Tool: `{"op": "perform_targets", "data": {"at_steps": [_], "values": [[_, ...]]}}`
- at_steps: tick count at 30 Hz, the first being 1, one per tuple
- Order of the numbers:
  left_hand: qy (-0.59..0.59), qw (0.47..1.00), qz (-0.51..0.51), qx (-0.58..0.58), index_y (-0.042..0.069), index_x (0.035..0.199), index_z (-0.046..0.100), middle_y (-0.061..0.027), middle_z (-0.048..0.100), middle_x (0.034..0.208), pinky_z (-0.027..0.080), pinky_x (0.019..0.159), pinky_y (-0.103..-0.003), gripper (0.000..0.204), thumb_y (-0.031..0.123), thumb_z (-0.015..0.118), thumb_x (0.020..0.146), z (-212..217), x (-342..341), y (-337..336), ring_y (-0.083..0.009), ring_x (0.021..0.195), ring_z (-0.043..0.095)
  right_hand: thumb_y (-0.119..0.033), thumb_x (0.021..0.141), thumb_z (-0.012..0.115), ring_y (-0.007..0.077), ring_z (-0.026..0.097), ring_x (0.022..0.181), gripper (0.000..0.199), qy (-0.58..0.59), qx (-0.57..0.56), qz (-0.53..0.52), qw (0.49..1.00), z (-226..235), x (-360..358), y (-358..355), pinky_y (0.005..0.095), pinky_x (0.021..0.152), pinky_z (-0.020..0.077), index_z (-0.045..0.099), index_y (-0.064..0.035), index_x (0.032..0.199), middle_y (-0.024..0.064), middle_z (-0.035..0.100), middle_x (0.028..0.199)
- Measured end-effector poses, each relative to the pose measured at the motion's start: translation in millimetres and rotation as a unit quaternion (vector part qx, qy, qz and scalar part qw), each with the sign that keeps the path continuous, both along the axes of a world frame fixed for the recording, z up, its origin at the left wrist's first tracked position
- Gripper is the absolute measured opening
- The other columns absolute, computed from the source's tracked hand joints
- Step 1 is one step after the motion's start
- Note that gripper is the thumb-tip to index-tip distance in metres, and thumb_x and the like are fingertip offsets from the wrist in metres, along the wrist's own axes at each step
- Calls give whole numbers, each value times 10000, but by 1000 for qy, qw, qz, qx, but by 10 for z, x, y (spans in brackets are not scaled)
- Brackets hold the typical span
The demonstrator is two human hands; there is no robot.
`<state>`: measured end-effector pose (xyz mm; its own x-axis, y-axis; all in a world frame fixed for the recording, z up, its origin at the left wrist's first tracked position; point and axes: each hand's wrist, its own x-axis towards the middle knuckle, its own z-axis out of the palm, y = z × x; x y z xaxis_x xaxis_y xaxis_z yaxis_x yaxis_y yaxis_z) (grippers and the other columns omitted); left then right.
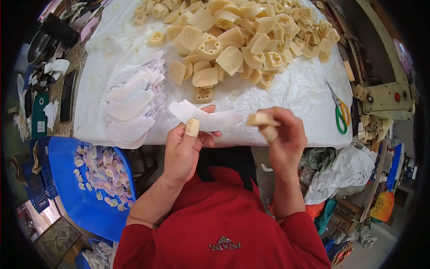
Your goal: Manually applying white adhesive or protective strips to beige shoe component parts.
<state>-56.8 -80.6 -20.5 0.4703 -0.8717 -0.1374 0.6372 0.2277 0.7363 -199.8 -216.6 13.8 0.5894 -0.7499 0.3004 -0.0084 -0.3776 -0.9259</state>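
My left hand (pixel 181 154) is closed on a curved white cover piece (pixel 224 120) with a notched end, pinching it under the thumb, which wears a pale finger cot (pixel 192 127). In my right hand (pixel 289 141), slightly smeared by motion, is a beige shoe heel (pixel 262 119), held just right of the white piece and apart from it. Beyond both hands lies a big pile of beige heels (pixel 230 58), some showing hollow, ribbed undersides. One loose heel (pixel 204 94) sits at its near edge. Left of my left hand, a fanned stack of white cover pieces (pixel 130 101) overlaps itself.
White woven sheeting (pixel 309 107) covers the table. Scissors (pixel 341 117) with green and orange handles lie at its right. A blue basin (pixel 80 201) below left holds many pastel pieces (pixel 107 170). A machine (pixel 389 101) stands far right; a dark phone-like slab (pixel 68 96) lies left.
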Motion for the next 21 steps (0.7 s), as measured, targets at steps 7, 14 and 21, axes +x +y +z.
{"op": "perform_targets", "data": {"at_steps": [7,14,21], "values": [[-1,1000,-12,-26,-82,1251,466,-159,520,1254,430,978,-328,414,235,422,988,234,-88,10,-207,1132,533,126,717,620,293,584,843,437,-166,-215,72,960,-199,395,229,349,727,500,537,-52,1107,143,606,1012],[-18,1000,-7,-12,-83,1255,454,-197,508,1275,417,989,-363,424,233,442,972,257,-120,40,-233,1135,537,147,687,613,289,553,889,492,-155,-234,70,957,-206,398,271,355,719,503,543,-73,1122,117,598,1032],[-81,997,11,14,-87,1250,456,-180,516,1260,426,970,-345,421,233,428,978,239,-169,64,-221,1130,531,75,683,658,261,543,811,446,-148,-260,54,953,-227,443,205,370,693,449,543,-83,1084,92,616,997]]}}
